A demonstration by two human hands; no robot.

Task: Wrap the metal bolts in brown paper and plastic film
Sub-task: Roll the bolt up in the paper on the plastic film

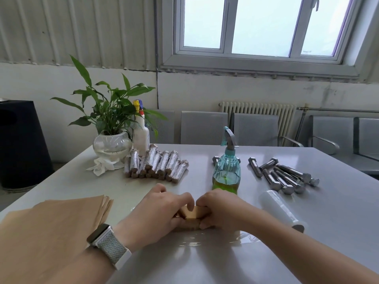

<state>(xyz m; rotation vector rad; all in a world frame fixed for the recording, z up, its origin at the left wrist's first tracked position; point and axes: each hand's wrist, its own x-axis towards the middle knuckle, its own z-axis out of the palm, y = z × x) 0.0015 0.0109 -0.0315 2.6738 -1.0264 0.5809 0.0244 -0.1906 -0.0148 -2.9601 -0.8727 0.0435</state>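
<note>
Bundle: paper-wrapped bolt [191,215] lies crosswise on the desk [307,232] right in front of the person, sitting on a spread sheet of plastic film [205,239].
Hands: left hand [158,210] and right hand [220,210] both curl round the bundle, fingers over the top, thumbs tucked underneath, one at each end.
Handling: I'd judge the bolt inside heavy and rigid, so the roll keeps its shape; the brown paper is stiff enough to spring open if let go, and the film is thin, clingy and quick to wrinkle.
Hold: best taken near both ends, pressing down while rolling, so the paper stays tight as the film catches.
Supplies: stack of brown paper [51,228] at the left, film roll [281,210] to the right, bare bolts [287,177] beyond it.
Done: wrapped bolts [158,166] piled near the plant [111,119].
Nearby: spray bottle [226,171] stands just past the hands.
</note>
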